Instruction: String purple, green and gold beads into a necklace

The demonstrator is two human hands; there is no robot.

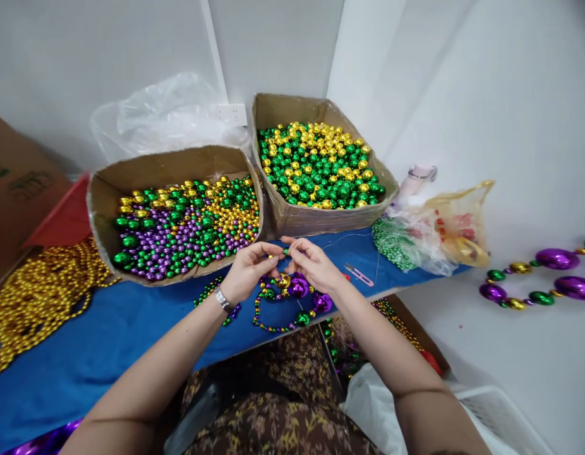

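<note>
Above the near edge of the blue-covered table, my left hand and my right hand meet with fingertips pinched. Between them run a thin pale thread and small green and gold beads, partly hidden by the fingers. My left fingers close on the beaded strand and my right fingers on the thread. Just below lies a bead necklace with large purple, gold and green balls and a loop of small beads. A second beaded strand lies under my left wrist. Pink thread snips rest right of my right hand.
Two cardboard boxes, one with mixed beads, the other with green and gold beads, stand behind my hands. Gold bead strands lie left. Green-white beads and a yellow plastic bag sit right. Large-bead strands hang far right.
</note>
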